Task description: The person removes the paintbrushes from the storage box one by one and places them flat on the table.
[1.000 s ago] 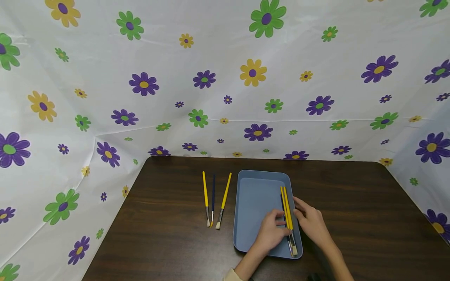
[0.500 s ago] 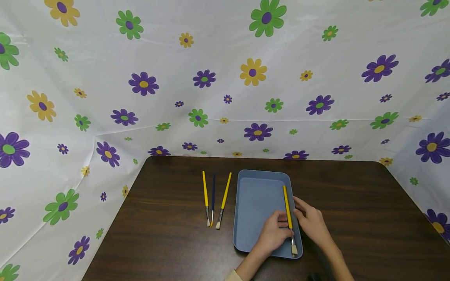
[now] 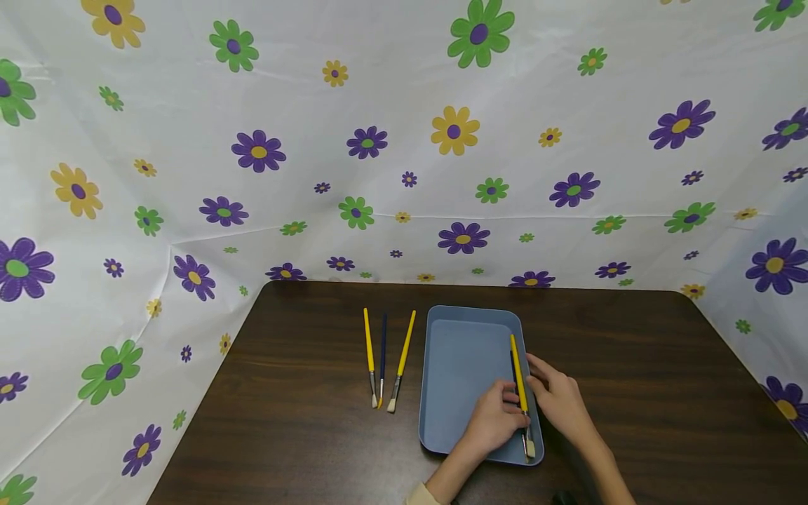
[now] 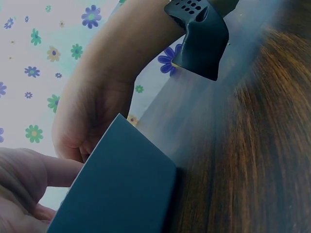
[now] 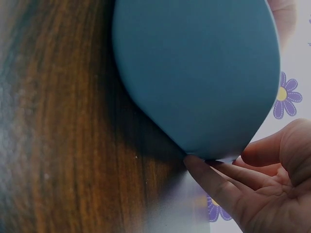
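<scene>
In the head view, my left hand (image 3: 495,421) is inside the blue-grey tray (image 3: 467,319), its thumb and fingers pinching a small bunch of paintbrushes (image 3: 519,372) near the ferrules. A yellow handle lies uppermost in the bunch, with a dark one beside it, bristles toward me. The bunch runs along the tray's right wall. My right hand (image 3: 560,400) touches that wall from outside, thumb by the rim. In the right wrist view, the right fingertips (image 5: 194,165) meet the tray's outer side (image 5: 194,73). The tray wall (image 4: 121,184) hides the brushes in the left wrist view.
Left of the tray lie three separate paintbrushes: a yellow one (image 3: 369,344), a dark blue one (image 3: 383,351) and another yellow one (image 3: 407,344). They rest on the dark wood table (image 3: 303,407). A flowered white cloth (image 3: 379,175) hangs behind the table.
My left hand has shifted slightly right with the bunch. Two yellow handles showed side by side a second ago; one shows now, with a dark handle beside it. The right hand has stayed still.
</scene>
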Action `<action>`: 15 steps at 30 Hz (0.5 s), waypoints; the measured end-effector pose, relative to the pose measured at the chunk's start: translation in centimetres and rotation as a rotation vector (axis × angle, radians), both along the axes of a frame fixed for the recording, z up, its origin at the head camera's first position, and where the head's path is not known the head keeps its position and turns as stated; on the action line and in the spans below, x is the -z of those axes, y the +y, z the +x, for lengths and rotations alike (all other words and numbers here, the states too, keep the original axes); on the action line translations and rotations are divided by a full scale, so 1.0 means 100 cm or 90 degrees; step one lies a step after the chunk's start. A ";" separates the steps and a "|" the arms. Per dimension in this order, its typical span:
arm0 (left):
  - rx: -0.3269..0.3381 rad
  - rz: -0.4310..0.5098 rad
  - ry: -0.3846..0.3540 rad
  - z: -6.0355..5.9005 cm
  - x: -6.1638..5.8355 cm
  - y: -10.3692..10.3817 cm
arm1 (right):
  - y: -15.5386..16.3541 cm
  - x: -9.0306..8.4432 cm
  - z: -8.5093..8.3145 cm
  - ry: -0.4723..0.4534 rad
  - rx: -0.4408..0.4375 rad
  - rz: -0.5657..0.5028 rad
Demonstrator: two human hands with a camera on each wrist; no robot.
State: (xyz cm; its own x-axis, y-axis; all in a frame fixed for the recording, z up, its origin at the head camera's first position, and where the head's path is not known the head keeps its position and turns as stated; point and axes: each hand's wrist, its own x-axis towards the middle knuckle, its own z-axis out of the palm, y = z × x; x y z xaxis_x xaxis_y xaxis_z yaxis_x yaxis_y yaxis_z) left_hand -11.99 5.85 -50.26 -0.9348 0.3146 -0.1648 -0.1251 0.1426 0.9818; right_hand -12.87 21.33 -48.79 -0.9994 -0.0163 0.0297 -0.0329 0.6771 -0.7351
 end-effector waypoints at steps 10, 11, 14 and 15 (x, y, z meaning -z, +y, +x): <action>0.034 -0.007 -0.011 0.001 0.002 0.002 | 0.001 0.002 0.001 0.020 -0.003 -0.007; 0.034 -0.008 -0.011 0.001 0.002 0.002 | 0.001 0.002 0.001 0.019 -0.001 -0.007; 0.034 -0.011 -0.014 0.001 0.002 0.002 | 0.001 0.002 0.001 0.016 -0.001 -0.007; 0.034 -0.012 -0.014 0.001 0.002 0.002 | 0.001 0.002 0.001 0.015 -0.001 -0.006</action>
